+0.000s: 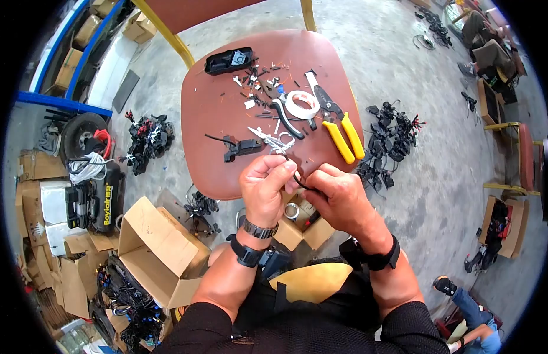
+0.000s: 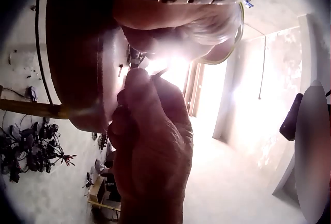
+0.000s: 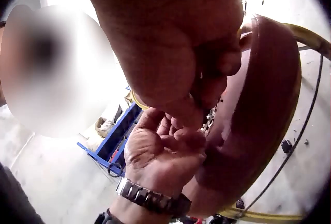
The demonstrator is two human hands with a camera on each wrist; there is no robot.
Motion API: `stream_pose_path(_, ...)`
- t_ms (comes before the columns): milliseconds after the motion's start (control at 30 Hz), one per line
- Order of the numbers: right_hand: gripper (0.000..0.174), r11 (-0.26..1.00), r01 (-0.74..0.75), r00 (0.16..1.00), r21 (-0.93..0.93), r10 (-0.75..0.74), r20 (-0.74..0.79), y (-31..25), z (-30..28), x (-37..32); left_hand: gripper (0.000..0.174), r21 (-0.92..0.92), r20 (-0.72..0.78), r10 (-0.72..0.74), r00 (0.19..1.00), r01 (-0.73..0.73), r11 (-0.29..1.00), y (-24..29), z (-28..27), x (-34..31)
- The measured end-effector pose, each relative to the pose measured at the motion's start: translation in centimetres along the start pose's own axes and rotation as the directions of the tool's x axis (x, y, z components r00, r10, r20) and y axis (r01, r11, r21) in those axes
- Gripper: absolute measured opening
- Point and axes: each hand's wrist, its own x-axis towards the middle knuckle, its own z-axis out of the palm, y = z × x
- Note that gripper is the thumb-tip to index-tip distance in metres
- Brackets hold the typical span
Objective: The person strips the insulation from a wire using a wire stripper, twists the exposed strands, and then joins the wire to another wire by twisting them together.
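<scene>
Both of my hands meet just over the front edge of a red-brown chair seat. My left hand, with a metal watch at its wrist, pinches a thin black cable between thumb and fingers. My right hand grips the same cable a short way to the right, fingers curled. Close beyond the left fingertips lie small scissors and a black plastic module with a short lead. Farther back are a white tape roll, yellow-handled wire strippers and dark-handled pliers.
A black tray and several scraps sit toward the seat's back. Bundles of black cables lie on the floor on both sides. Open cardboard boxes stand below left and under my hands. Another person is at lower right.
</scene>
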Motion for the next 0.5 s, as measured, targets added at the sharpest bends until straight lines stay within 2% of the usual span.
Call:
stream_pose_path(133, 0.018, 0.999, 0.005, 1.0, -0.048, -0.004, 0.015, 0.3, 0.3, 0.9, 0.008, 0.069, -0.037, 0.03, 0.999, -0.028, 0.997, 0.0, 0.3, 0.4)
stream_pose_path(233, 0.018, 0.998, -0.004, 1.0, 0.065, 0.005, -0.018, 1.2, 1.1, 0.7, 0.007, 0.198, -0.089, 0.048, 0.995, -0.029, 0.98, -0.2, 1.1, 0.2)
stream_pose_path(433, 0.018, 0.994, 0.002, 0.999, 0.112, 0.002, -0.033, 1.2, 1.3, 0.2, 0.015, 0.372, -0.052, 0.108, 0.993, -0.081, 0.925, -0.6, 1.2, 0.2)
stream_pose_path(500, 0.016, 0.994, -0.03, 0.999, 0.105, 0.027, 0.035, 1.2, 1.0, 0.0, 0.015, 0.476, -0.005, 0.176, 0.984, -0.152, 0.866, -0.7, 1.1, 0.1)
